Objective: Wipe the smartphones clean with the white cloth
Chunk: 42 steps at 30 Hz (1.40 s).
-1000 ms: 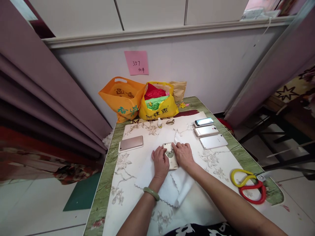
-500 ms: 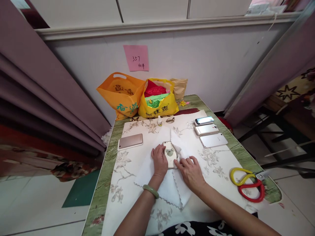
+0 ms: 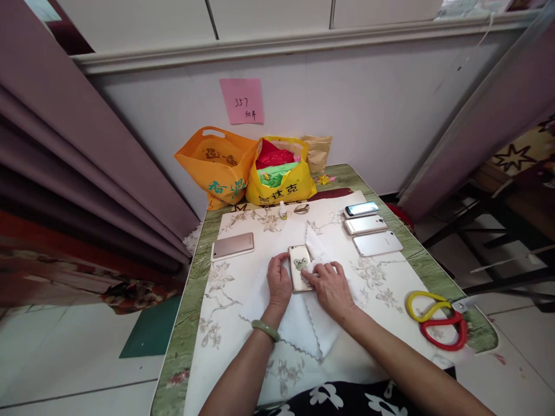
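A pale gold phone [image 3: 298, 283] lies back up on a white cloth [image 3: 318, 341] with scalloped edges, and a grey-green animal-face sticker shows on its back. My left hand [image 3: 280, 282], a green bangle on its wrist, rests along the phone's left side with thumb and fingers curled at its edge. From the right, my right hand [image 3: 332, 287] reaches over the phone; its index finger touches the back by the sticker, and the other fingers are bent over the cloth.
Two stacked phones [image 3: 234, 245] lie left; several phones [image 3: 378, 244] line the right. Red-and-yellow scissors [image 3: 458, 318] sit at the right edge. Behind are a small bottle [image 3: 282, 211], glasses [image 3: 302, 208], an orange bag [image 3: 212, 162], a yellow bag [image 3: 281, 193] and a brown packet [image 3: 318, 153].
My right hand has moved up and left, its index finger going from the phone's lower right edge onto its back. The cloth's upper part has shifted. The view has tilted slightly.
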Each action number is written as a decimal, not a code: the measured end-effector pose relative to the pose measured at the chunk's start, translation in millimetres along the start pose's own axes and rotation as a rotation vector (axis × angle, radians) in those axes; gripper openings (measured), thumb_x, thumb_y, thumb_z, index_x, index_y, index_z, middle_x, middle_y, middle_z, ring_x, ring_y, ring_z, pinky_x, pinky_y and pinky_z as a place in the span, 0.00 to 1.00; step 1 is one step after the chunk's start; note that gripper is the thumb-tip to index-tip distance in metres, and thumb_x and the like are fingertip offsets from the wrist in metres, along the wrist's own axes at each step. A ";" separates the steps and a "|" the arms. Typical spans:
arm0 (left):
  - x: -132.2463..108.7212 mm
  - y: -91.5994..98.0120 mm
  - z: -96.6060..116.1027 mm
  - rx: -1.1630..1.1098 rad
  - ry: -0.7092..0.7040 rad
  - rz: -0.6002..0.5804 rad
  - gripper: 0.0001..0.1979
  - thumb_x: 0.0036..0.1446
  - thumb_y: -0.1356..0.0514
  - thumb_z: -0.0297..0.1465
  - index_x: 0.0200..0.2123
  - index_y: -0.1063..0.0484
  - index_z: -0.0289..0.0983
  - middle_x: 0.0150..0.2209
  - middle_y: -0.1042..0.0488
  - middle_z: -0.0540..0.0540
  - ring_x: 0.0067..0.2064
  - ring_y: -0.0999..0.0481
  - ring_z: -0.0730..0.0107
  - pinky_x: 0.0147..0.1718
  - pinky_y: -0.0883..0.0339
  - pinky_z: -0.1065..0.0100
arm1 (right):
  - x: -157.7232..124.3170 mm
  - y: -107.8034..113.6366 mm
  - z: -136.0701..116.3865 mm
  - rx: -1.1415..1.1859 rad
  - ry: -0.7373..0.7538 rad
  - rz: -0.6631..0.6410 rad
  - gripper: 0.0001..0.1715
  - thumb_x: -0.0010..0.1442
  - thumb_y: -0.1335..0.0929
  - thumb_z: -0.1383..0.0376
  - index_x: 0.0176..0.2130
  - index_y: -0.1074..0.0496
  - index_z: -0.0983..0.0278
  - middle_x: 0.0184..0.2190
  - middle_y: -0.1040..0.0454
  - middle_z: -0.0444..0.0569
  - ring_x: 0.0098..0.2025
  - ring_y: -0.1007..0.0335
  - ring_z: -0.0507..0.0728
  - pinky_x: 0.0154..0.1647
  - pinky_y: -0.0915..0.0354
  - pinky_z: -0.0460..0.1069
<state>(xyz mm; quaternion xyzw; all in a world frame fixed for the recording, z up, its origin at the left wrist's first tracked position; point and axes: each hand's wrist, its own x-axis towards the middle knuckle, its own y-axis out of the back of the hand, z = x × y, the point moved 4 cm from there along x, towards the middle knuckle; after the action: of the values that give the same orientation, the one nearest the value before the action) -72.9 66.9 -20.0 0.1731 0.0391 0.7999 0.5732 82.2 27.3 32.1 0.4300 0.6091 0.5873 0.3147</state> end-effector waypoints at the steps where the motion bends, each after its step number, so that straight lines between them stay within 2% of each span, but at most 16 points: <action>1: -0.1 0.1 0.6 0.003 0.003 0.000 0.20 0.51 0.52 0.20 0.43 0.28 0.40 0.43 0.25 0.45 0.48 0.27 0.64 0.54 0.35 0.57 | -1.4 -0.3 -2.7 -0.002 0.031 -0.008 0.20 0.63 0.37 0.71 0.52 0.30 0.56 0.39 0.31 0.49 0.41 0.40 0.58 0.55 0.55 0.57; 5: -0.4 0.6 3.5 0.016 0.011 0.002 0.19 0.52 0.52 0.20 0.42 0.28 0.40 0.43 0.25 0.45 0.48 0.27 0.64 0.53 0.35 0.57 | 0.6 -1.3 -16.5 0.003 0.132 -0.025 0.23 0.62 0.37 0.72 0.54 0.32 0.56 0.38 0.31 0.48 0.41 0.41 0.58 0.56 0.56 0.57; 8: -0.1 0.8 4.9 0.010 0.006 0.011 0.19 0.51 0.52 0.20 0.42 0.28 0.40 0.42 0.25 0.45 0.47 0.27 0.64 0.52 0.35 0.58 | 17.1 -1.9 -17.9 -0.013 0.087 -0.038 0.24 0.63 0.39 0.71 0.57 0.34 0.55 0.39 0.31 0.49 0.42 0.41 0.59 0.54 0.54 0.57; 12: 0.0 1.1 5.9 0.000 0.001 0.008 0.19 0.50 0.51 0.20 0.41 0.28 0.39 0.42 0.25 0.46 0.46 0.27 0.64 0.52 0.35 0.59 | 31.9 -3.0 -19.6 -0.041 0.036 -0.032 0.22 0.64 0.40 0.71 0.56 0.34 0.60 0.40 0.31 0.52 0.43 0.40 0.60 0.51 0.51 0.57; 14: -0.4 1.2 6.1 -0.005 0.006 0.004 0.19 0.51 0.52 0.20 0.41 0.28 0.39 0.42 0.25 0.46 0.46 0.26 0.65 0.52 0.34 0.59 | 24.8 -4.4 -22.2 -0.038 0.042 -0.021 0.25 0.62 0.39 0.72 0.58 0.35 0.60 0.40 0.32 0.52 0.42 0.41 0.60 0.50 0.51 0.56; 17: -0.7 0.4 6.3 0.005 0.004 -0.003 0.19 0.52 0.52 0.20 0.42 0.28 0.40 0.42 0.25 0.46 0.46 0.26 0.65 0.51 0.34 0.59 | -0.6 -6.9 -24.5 -0.006 0.105 0.002 0.29 0.60 0.37 0.73 0.59 0.36 0.57 0.39 0.32 0.49 0.41 0.41 0.59 0.51 0.51 0.56; 20: -0.2 -0.8 6.5 0.040 -0.018 -0.005 0.19 0.53 0.52 0.20 0.42 0.28 0.40 0.42 0.25 0.46 0.47 0.27 0.64 0.52 0.35 0.58 | -26.9 -7.8 -18.9 0.028 0.154 0.045 0.28 0.61 0.36 0.72 0.59 0.35 0.55 0.38 0.31 0.48 0.40 0.41 0.58 0.52 0.51 0.55; 23: 0.2 -1.2 5.1 0.064 -0.025 -0.003 0.19 0.52 0.51 0.20 0.42 0.28 0.40 0.42 0.26 0.46 0.47 0.28 0.63 0.53 0.35 0.57 | -39.9 -7.6 -5.9 0.037 0.095 0.088 0.26 0.63 0.37 0.72 0.58 0.34 0.54 0.39 0.30 0.48 0.40 0.41 0.57 0.50 0.51 0.54; 26: -0.1 -1.3 3.8 0.054 -0.020 -0.010 0.20 0.52 0.52 0.20 0.43 0.28 0.40 0.42 0.25 0.46 0.47 0.27 0.63 0.52 0.35 0.57 | -39.6 -6.9 1.6 0.023 0.006 0.101 0.25 0.63 0.38 0.73 0.57 0.32 0.55 0.39 0.30 0.49 0.40 0.41 0.57 0.49 0.50 0.54; 28: -0.3 -1.2 4.5 0.053 -0.021 -0.009 0.19 0.53 0.52 0.20 0.42 0.28 0.40 0.42 0.25 0.46 0.47 0.27 0.64 0.52 0.35 0.58 | -34.4 -6.1 -2.9 0.021 0.001 0.089 0.25 0.63 0.37 0.72 0.57 0.32 0.56 0.39 0.30 0.49 0.40 0.41 0.57 0.49 0.50 0.54; 32: 0.0 -1.3 7.4 0.071 -0.022 0.003 0.18 0.53 0.52 0.20 0.41 0.28 0.39 0.41 0.25 0.45 0.46 0.27 0.64 0.51 0.34 0.58 | -18.6 -5.1 -25.2 0.039 0.098 0.052 0.26 0.61 0.36 0.72 0.58 0.34 0.56 0.37 0.31 0.49 0.40 0.42 0.58 0.53 0.52 0.55; 35: 0.1 -1.1 8.2 0.071 -0.021 -0.002 0.18 0.53 0.52 0.20 0.41 0.28 0.39 0.41 0.25 0.45 0.46 0.27 0.64 0.51 0.34 0.58 | -11.9 -6.2 -32.1 0.046 0.155 0.047 0.28 0.60 0.35 0.73 0.58 0.34 0.54 0.39 0.31 0.48 0.40 0.42 0.58 0.55 0.53 0.56; 39: -0.3 -0.9 7.6 0.059 -0.037 -0.017 0.18 0.53 0.52 0.20 0.42 0.28 0.39 0.41 0.26 0.46 0.46 0.27 0.64 0.51 0.34 0.58 | -22.3 -8.2 -14.7 0.040 0.181 0.072 0.30 0.62 0.36 0.72 0.60 0.36 0.51 0.39 0.31 0.48 0.40 0.42 0.57 0.53 0.52 0.55; 42: -0.1 -1.3 7.4 0.069 -0.043 -0.011 0.18 0.53 0.52 0.20 0.42 0.28 0.40 0.41 0.26 0.45 0.46 0.28 0.63 0.51 0.35 0.57 | -36.2 -6.9 6.3 0.031 0.128 0.095 0.30 0.63 0.37 0.72 0.60 0.36 0.50 0.39 0.31 0.48 0.40 0.42 0.56 0.51 0.51 0.54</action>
<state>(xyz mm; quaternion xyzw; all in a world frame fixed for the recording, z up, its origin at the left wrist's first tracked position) -69.3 66.3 -13.4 0.2099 0.0552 0.7910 0.5721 102.4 -1.8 20.2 0.4248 0.6159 0.6185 0.2403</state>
